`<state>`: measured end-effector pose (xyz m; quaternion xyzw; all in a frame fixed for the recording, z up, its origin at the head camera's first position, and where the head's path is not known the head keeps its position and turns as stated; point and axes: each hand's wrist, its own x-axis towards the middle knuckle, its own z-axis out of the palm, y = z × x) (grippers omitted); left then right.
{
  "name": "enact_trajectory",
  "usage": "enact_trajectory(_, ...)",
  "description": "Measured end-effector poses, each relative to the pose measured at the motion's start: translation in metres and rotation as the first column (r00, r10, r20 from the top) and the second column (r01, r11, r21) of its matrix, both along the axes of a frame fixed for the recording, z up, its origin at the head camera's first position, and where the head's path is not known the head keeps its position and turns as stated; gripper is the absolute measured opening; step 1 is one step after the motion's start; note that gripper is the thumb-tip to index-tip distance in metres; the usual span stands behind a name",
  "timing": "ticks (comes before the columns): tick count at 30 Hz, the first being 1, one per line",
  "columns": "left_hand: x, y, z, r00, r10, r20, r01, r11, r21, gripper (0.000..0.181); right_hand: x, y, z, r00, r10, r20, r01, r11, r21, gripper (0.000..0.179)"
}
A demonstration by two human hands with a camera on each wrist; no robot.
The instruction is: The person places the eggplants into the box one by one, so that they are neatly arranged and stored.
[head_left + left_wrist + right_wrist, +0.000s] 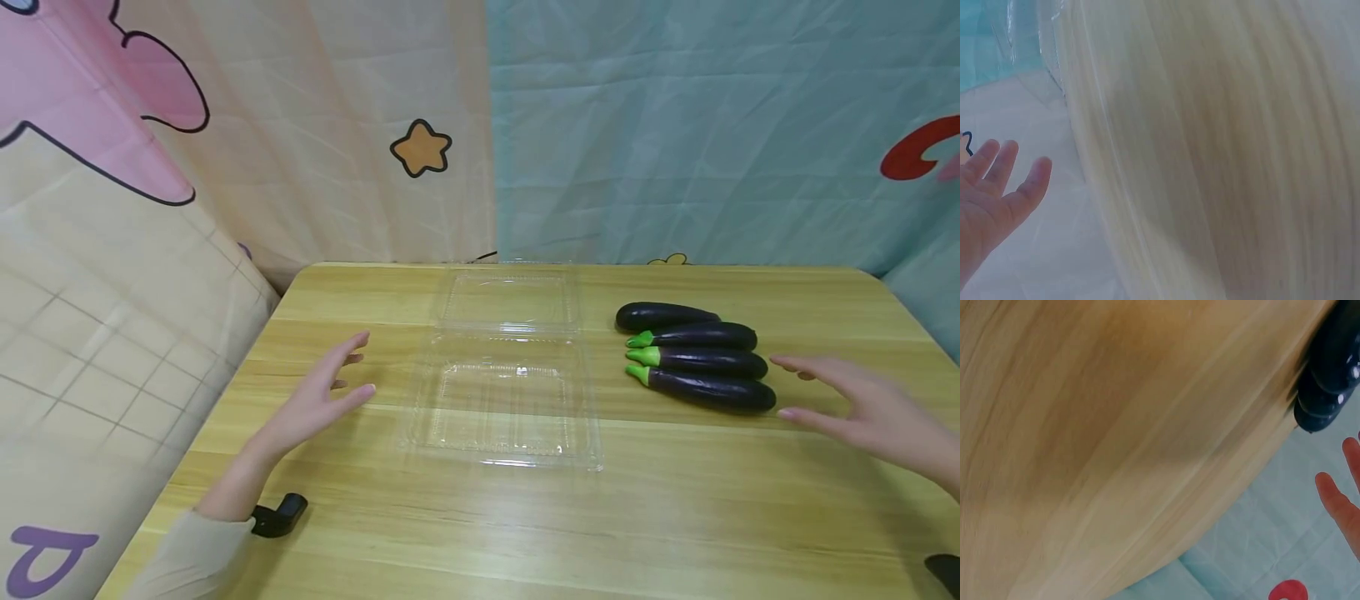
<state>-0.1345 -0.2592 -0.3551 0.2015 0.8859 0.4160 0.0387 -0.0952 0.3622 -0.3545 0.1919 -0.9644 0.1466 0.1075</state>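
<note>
Holding its thumb and fingers [817, 367] wide apart, the right hand [862, 404] hovers just beside the rounded ends of four eggplants [701, 362]. These lie side by side on the counter [450, 525], the nearest three with green stems to the left. The left hand [309, 407], also spread wide, hovers left of a clear plastic container [502, 417]. Its lid [513, 300] lies folded back toward a printed curtain [600, 150].

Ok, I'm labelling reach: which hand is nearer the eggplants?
Right. The right hand is just to the right of the eggplants; the left hand is farther off, left of the clear container.
</note>
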Motion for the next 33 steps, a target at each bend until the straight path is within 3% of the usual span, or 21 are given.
enact_trajectory(6,0.000,0.011,-0.001,0.991,-0.027,0.131,0.006,0.987,0.161,0.067,-0.004,-0.005,-0.007,0.999,0.047,0.023,-0.046,0.999,-0.016,0.062)
enact_trajectory(12,-0.001,0.020,-0.004,0.952,-0.103,0.288,-0.021,0.918,0.397,0.064,-0.006,-0.008,-0.013,0.996,0.090,0.006,-0.090,0.995,-0.041,0.058)
enact_trajectory(15,-0.001,0.023,-0.006,0.931,-0.137,0.339,-0.032,0.893,0.448,0.064,-0.007,-0.010,-0.015,0.995,0.098,0.014,-0.097,0.994,-0.056,0.056)
enact_trajectory(23,-0.004,0.032,-0.011,0.895,-0.165,0.414,-0.077,0.858,0.507,0.069,-0.010,-0.010,-0.017,0.996,0.079,0.029,-0.077,0.995,-0.066,0.054)
enact_trajectory(33,-0.007,0.040,-0.018,0.863,-0.188,0.470,-0.090,0.857,0.508,0.071,-0.013,-0.009,-0.020,0.997,0.070,0.034,-0.069,0.997,-0.037,0.053)
